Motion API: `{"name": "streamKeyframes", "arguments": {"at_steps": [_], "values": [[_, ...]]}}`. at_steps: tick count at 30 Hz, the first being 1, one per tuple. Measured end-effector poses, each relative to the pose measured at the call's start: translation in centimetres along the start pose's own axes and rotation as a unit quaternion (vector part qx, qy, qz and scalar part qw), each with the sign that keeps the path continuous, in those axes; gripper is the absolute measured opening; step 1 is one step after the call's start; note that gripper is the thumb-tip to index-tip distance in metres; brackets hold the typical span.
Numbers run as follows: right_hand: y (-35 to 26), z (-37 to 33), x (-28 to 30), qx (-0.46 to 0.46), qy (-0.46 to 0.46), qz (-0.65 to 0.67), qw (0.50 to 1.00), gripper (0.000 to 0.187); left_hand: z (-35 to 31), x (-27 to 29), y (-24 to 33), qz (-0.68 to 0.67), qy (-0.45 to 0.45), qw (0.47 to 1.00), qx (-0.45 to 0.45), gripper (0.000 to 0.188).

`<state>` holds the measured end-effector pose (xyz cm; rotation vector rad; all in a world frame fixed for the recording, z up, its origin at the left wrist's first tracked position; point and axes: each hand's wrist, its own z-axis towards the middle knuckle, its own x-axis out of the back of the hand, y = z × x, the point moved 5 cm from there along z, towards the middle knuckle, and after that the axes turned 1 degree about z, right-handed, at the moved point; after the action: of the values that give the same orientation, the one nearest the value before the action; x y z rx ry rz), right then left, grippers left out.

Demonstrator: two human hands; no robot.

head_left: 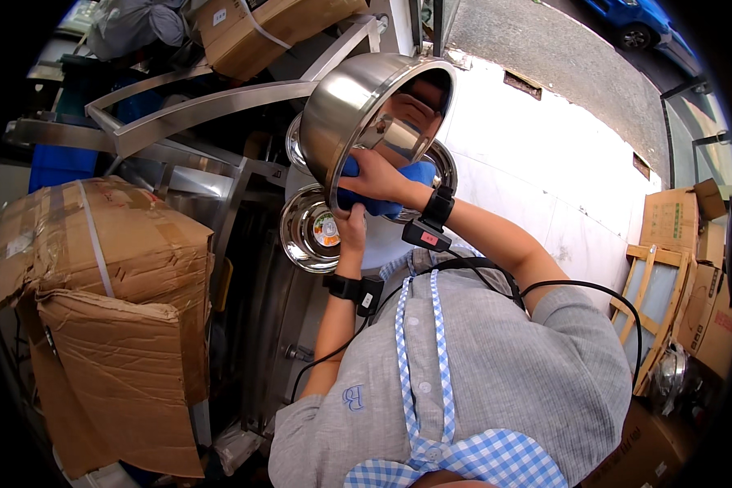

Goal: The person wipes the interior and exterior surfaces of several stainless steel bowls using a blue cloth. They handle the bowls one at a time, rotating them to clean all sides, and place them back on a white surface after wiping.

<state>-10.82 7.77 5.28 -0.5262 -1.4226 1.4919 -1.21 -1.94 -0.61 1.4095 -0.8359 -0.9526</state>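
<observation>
Sideways Tilts a Large Steel Bowl (351, 106), Held Two-Handed

At the far left stands a strapped and taped cardboard box (130, 236), a torn flap of board hanging down its front. Beside it, a metal frame (211, 104) reaches across toward the middle, with a second carton (256, 49) near its upper end. Next comes a small steel bowl (299, 232) with a colourful round label inside; it sits on a pale table (378, 246) below the large bowl. The person's left hand (351, 230), with a black band at its wrist, has its grip clamped on the large bowl's lower rim, thumb showing and most fingers hidden. The large bowl is raised above the table, its mouth turned to the right. Inside its lower edge, the right hand (380, 177) has its grip closed on a blue cloth (378, 205), which touches the steel. More small bowls show partly behind. Farther right lies white tiled floor (512, 171), then a wooden frame (667, 325) leaning beside cardboard boxes (671, 221).
</observation>
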Motion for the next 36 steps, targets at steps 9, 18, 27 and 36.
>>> {"name": "streamKeyframes", "arguments": {"at_steps": [9, 18, 27, 36], "values": [[2.4, 0.8, 2.5, -0.049, 0.006, -0.272, 0.961, 0.043, 0.6, 2.1, -2.3, 0.064, 0.004, 0.997, 0.042, 0.024], [2.0, 1.3, 3.0, 0.031, 0.063, -0.292, 0.954, 0.037, 0.5, 2.8, -2.4, 0.076, 0.003, 0.996, -0.050, 0.014], [-0.9, -0.5, -0.5, 0.090, 0.004, -0.067, 0.994, 0.042, 0.3, 0.8, 1.7, -0.043, 0.039, 0.998, 0.036, 0.021], [3.1, 0.0, 5.6, 0.071, 0.123, -0.386, 0.912, 0.039, 0.8, 3.2, -1.0, -0.022, 0.075, 0.996, 0.039, 0.028]]}}
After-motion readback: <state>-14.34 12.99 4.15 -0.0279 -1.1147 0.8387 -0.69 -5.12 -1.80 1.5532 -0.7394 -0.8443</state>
